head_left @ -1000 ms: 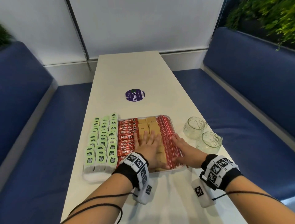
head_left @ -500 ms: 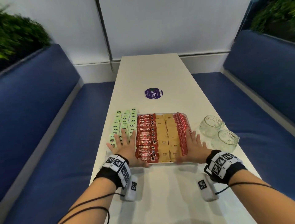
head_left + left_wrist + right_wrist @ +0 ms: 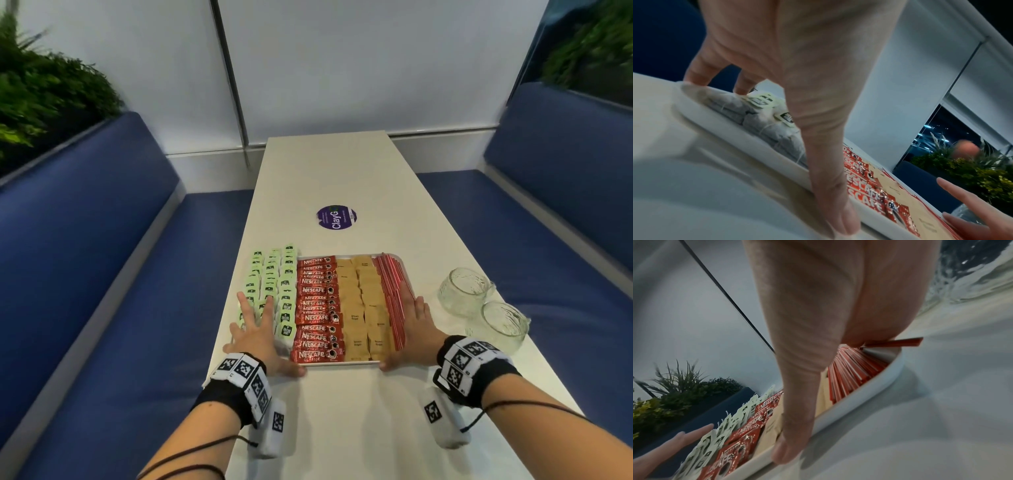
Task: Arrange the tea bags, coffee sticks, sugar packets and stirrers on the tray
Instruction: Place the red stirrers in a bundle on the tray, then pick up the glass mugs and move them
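A white tray point(image 3: 342, 364) near the table's front holds four columns: green tea bags point(image 3: 274, 274), red coffee sticks point(image 3: 317, 291), brown sugar packets point(image 3: 359, 291) and red stirrers point(image 3: 390, 281). My left hand point(image 3: 255, 329) lies flat with spread fingers on the nearest tea bags, thumb along the near rim point(image 3: 735, 129). Flat against the tray's right side rests my right hand point(image 3: 414, 329), fingers straight beside the stirrers point(image 3: 851, 374), thumb on the near rim point(image 3: 869, 394). Neither hand grips anything.
Two glass cups point(image 3: 462, 291) point(image 3: 500, 329) stand just right of my right hand. A purple round sticker point(image 3: 336, 217) lies beyond the tray. Blue benches flank the narrow white table point(image 3: 342, 428), with plants behind them.
My left hand has moved from the sugar packets in the middle of the tray to the tea bags at its left. My right hand has stayed at the right side.
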### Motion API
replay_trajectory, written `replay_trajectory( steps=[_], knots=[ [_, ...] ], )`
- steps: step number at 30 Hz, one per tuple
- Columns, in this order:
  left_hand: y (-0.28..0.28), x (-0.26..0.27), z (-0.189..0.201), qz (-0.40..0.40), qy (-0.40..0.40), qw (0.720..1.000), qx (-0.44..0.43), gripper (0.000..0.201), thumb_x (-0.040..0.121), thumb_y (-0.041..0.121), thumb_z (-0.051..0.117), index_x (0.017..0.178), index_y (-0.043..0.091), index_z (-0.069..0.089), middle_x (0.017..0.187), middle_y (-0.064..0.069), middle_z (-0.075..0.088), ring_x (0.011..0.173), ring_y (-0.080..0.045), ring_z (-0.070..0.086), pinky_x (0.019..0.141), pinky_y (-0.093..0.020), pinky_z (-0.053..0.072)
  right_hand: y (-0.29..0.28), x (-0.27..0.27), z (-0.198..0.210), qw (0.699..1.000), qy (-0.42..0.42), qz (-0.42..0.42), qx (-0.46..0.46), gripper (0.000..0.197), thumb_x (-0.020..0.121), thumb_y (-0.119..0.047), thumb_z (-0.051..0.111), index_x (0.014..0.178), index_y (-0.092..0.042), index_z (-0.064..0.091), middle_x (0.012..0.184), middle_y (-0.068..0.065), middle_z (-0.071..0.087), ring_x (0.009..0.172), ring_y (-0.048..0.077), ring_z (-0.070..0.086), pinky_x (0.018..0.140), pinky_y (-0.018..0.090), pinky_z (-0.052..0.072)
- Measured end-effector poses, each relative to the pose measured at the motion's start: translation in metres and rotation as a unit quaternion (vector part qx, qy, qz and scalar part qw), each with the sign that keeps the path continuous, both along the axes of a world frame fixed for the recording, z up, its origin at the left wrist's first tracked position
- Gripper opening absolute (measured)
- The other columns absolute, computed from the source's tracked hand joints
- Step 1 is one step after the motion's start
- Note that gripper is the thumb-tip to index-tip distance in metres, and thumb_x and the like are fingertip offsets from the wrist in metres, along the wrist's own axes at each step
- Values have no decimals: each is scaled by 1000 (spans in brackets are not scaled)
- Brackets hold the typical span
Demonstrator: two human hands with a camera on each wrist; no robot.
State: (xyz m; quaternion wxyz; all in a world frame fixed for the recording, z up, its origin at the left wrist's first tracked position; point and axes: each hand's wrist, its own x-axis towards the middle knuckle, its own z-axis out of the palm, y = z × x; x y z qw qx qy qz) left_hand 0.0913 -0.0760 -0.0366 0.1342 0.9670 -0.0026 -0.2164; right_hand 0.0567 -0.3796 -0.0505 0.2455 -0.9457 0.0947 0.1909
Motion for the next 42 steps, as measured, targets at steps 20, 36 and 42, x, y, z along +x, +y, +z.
replay_trajectory(
  steps=[20, 36, 42],
  knots=[
    [-63, -5, 19, -94, -29, 995, -14, 157, 50, 72, 81, 141, 34, -42, 120, -5, -70, 137, -38, -37, 113, -67, -9, -81, -43, 42, 969, -155, -107, -157, 104, 78, -35, 71, 153, -25, -1, 152, 12, 28, 144, 38, 16, 116, 53, 21],
    [-121, -89, 11, -223, 80, 941, -243, 107, 70, 40, 86, 154, 27, 20, 150, -2, 45, 131, -20, 48, 108, -34, 40, 16, -85, 63, 995, 32, -84, 36, 77, 77, -52, 73, 129, -6, 39, 92, 9, 65, 60, 21, 71, 65, 39, 61],
    [-103, -84, 10, -206, 58, 945, -247, 96, 64, 38, 90, 142, 27, 35, 143, 5, 50, 128, -16, 49, 103, -32, 42, 29, -77, 59, 990, 39, -72, 114, 51, 86, -44, 68, 117, -8, 48, 91, 13, 71, 73, 25, 74, 73, 40, 61]
  ],
)
